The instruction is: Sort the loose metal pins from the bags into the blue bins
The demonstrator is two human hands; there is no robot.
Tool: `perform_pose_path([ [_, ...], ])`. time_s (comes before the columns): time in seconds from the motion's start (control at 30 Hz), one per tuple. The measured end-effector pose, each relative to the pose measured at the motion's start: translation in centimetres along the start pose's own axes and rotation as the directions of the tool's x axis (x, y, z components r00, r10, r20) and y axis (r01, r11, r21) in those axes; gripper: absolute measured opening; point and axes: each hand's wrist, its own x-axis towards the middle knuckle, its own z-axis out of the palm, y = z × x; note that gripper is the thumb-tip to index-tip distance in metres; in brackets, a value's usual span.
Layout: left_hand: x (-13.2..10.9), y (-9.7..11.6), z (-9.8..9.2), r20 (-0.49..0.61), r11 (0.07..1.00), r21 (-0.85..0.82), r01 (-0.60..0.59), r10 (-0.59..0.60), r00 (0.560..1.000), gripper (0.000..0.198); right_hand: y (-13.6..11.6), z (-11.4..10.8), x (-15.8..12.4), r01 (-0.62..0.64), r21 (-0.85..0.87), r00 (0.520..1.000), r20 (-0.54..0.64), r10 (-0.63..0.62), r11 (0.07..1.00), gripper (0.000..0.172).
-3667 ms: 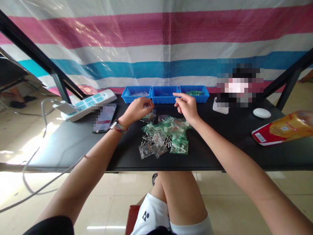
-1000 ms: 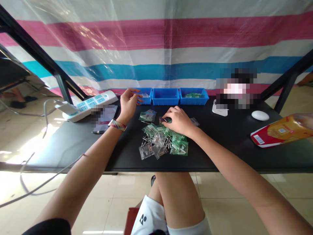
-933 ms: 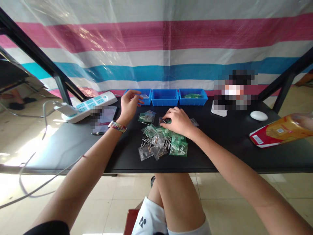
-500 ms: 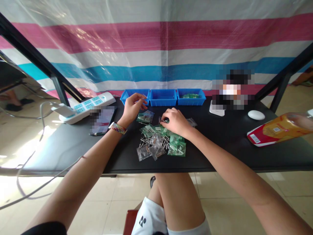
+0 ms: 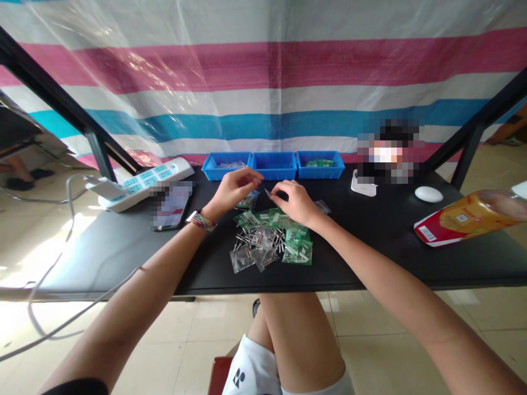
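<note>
My left hand [image 5: 234, 192] hovers in front of the left and middle blue bins, its fingers stretched to the right with a gap to the thumb, and I see nothing in it. My right hand [image 5: 294, 200] pinches a small clear plastic bag [image 5: 268, 193], of which only a corner shows. Below both hands lies a pile of green-tinted bags [image 5: 297, 252] with small pale rods inside, clear bags [image 5: 244, 259], and loose metal pins [image 5: 244, 238]. The left blue bin [image 5: 208, 170] contains clear bags; the right blue bin [image 5: 321, 174] contains green ones.
The middle blue bin [image 5: 274, 174] stands between the other two. To the left are a power strip [image 5: 152, 181] and a phone [image 5: 173, 206]. On the right are a white box [image 5: 363, 186], a white oval object [image 5: 429, 194] and a large bottle [image 5: 461, 219]. Cables [image 5: 74, 219] hang at the left.
My left hand has moved right and down from above the left bin, whose clear bags now show. My right hand has lifted the small bag slightly off the pile towards it.
</note>
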Motion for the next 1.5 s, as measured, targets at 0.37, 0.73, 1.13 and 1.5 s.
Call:
perform_pose_path([
  [0.37,-0.2,1.4,1.3,0.033,0.981,-0.189,-0.037,0.044,0.998,0.029,-0.3,-0.2,0.7,-0.127,0.624,0.983,-0.028,0.184,0.771,0.040],
  [0.73,-0.6,2.4,1.0,0.076,0.990,-0.091,-0.112,0.119,0.990,0.026,-0.3,-0.5,0.6,-0.251,0.820,0.922,0.040,0.386,0.514,0.056],
  [1.13,-0.7,1.7,1.3,0.063,0.989,-0.077,-0.124,0.129,0.990,0.028,-0.9,-0.6,0.6,-0.288,0.941,0.902,0.204,0.381,0.179,0.026],
  [1.5,-0.7,1.4,1.7,0.022,0.994,-0.105,-0.040,0.043,0.999,0.032,-0.8,-0.7,0.8,-0.348,0.931,0.855,0.265,0.445,0.113,0.020],
])
